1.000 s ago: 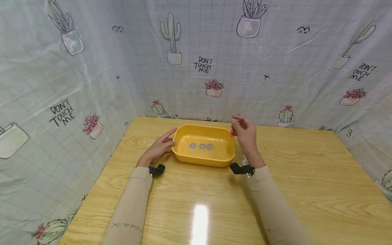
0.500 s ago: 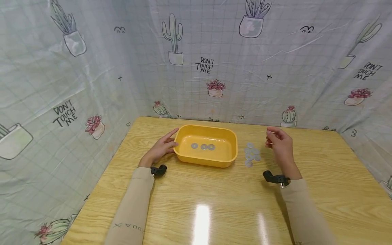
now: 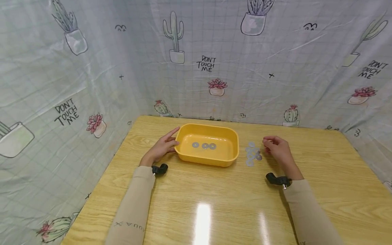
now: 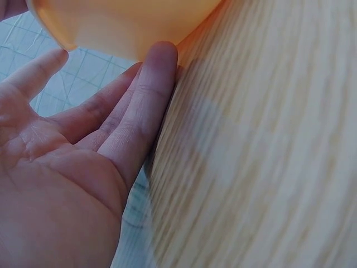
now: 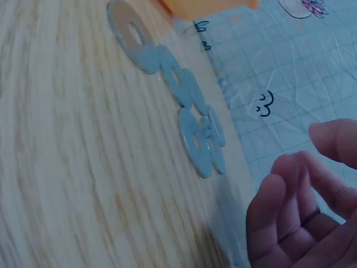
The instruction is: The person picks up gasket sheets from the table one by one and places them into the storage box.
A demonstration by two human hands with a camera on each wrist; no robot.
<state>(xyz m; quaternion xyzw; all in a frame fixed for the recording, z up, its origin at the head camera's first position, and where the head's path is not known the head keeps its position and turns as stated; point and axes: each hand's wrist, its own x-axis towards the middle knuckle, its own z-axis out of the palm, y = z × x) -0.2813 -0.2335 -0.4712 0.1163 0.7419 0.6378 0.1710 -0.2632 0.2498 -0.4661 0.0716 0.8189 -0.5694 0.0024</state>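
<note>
A yellow plastic bin [image 3: 208, 160] stands on the table, with several grey flat washers [image 3: 205, 146] lying on its floor. My left hand [image 3: 160, 148] is at the bin's left end. In the left wrist view, fairly straight fingers [image 4: 159, 72] touch the outside of its orange-looking wall [image 4: 122, 28]. To the right of the bin lies a loose cluster of flat washers [image 3: 251, 154], some overlapping; the right wrist view shows them [image 5: 192, 139] close up. Just right of this cluster hovers my right hand [image 3: 278, 149], its fingers loosely bent and apart from the thumb, holding nothing visible.
The wood-grain table [image 3: 183, 197] extends in front and to the right. Behind and to the left hangs a cactus-printed curtain [image 3: 147, 68], meeting the table's far edge. A black wrist camera [image 3: 277, 179] sits on the right wrist, another [image 3: 160, 169] on the left.
My right hand has moved from above the bin's right end to the right, then down beside the washer cluster, which came into view. My left hand stays at the bin.
</note>
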